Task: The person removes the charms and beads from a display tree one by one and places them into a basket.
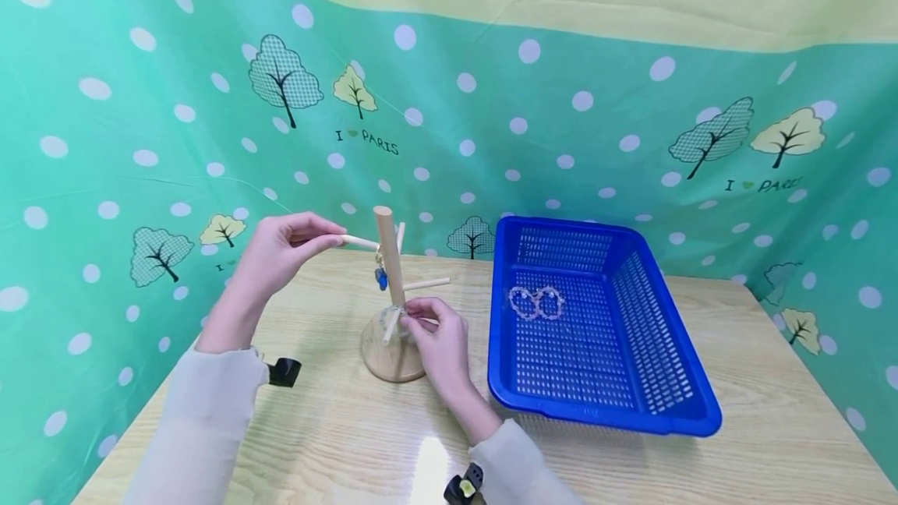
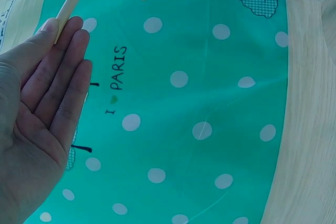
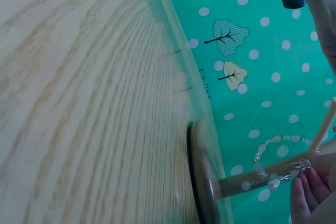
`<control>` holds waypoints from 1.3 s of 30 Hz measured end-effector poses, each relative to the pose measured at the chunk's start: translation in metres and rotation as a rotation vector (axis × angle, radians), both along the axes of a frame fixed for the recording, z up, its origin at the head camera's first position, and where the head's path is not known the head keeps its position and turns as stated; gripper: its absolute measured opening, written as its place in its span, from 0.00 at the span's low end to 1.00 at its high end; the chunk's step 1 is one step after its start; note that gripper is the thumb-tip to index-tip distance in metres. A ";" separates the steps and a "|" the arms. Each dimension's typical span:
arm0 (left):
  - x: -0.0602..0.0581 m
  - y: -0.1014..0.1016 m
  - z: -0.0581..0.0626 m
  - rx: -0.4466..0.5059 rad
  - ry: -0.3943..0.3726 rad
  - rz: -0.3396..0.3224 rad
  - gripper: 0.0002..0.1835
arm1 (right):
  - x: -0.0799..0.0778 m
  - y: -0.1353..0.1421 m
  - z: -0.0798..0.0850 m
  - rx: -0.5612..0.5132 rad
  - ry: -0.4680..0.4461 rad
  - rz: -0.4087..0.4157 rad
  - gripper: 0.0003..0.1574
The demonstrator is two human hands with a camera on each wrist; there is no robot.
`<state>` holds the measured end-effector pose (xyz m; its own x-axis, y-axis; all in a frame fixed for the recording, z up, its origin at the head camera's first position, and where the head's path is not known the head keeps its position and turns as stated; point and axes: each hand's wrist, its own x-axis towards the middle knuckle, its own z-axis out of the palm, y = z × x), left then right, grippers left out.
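Observation:
A wooden stand with several pegs rises from a round base on the table. My left hand pinches the end of its upper left peg between thumb and fingers. From that peg, near the post, hangs a keychain with a blue figure. Lower down, my right hand pinches a bracelet of clear and pale beads by its silver-coloured charm end. The bracelet loops about the lower front peg, close against the post.
A blue plastic basket stands right of the stand. Inside it lie pink beaded loops near the left wall. Behind the wooden table hangs a green dotted cloth.

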<state>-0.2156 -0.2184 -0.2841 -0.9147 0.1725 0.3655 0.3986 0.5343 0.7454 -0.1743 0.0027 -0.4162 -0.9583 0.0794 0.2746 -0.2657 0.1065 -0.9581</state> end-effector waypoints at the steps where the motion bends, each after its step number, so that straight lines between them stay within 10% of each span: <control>1: 0.000 0.000 0.000 -0.001 0.000 0.000 0.11 | -0.001 0.000 -0.001 0.008 -0.001 -0.005 0.08; 39: 0.001 -0.001 0.001 -0.003 -0.004 -0.003 0.10 | 0.021 -0.001 0.004 0.016 -0.059 0.097 0.04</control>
<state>-0.2151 -0.2191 -0.2834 -0.9158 0.1764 0.3609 0.3969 0.5357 0.7453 -0.1537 0.0014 -0.4124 -0.9757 -0.0186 0.2183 -0.2190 0.0980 -0.9708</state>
